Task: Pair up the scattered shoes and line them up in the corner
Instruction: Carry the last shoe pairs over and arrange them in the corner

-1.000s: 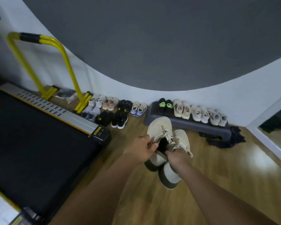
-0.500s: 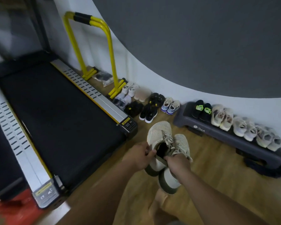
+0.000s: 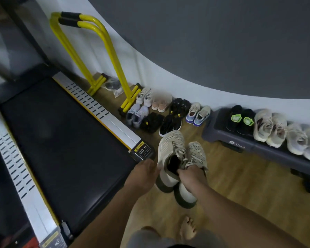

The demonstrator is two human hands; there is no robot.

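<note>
Two beige mesh sneakers (image 3: 170, 146) with white and dark soles hang toes-up over the wood floor. My right hand (image 3: 191, 177) grips them at the heel collars, fingers reaching into the left shoe's opening. My left hand (image 3: 143, 173) lies against the left sneaker's outer side with curled fingers; its hold is hidden. Ahead, several paired shoes (image 3: 169, 111) stand in two rows along the wall. More pairs (image 3: 268, 129) sit on a dark step platform (image 3: 220, 137).
A black treadmill (image 3: 61, 140) with silver side rails fills the left. Yellow dip bars (image 3: 113, 59) stand by the wall behind the floor shoes. My bare foot (image 3: 186, 228) is on the wood floor (image 3: 240, 185) below the sneakers.
My view has swung left and down, bringing the treadmill and yellow bars closer. My right hand now reaches into both sneakers, and my left hand has slid off the collar to the shoe's side.
</note>
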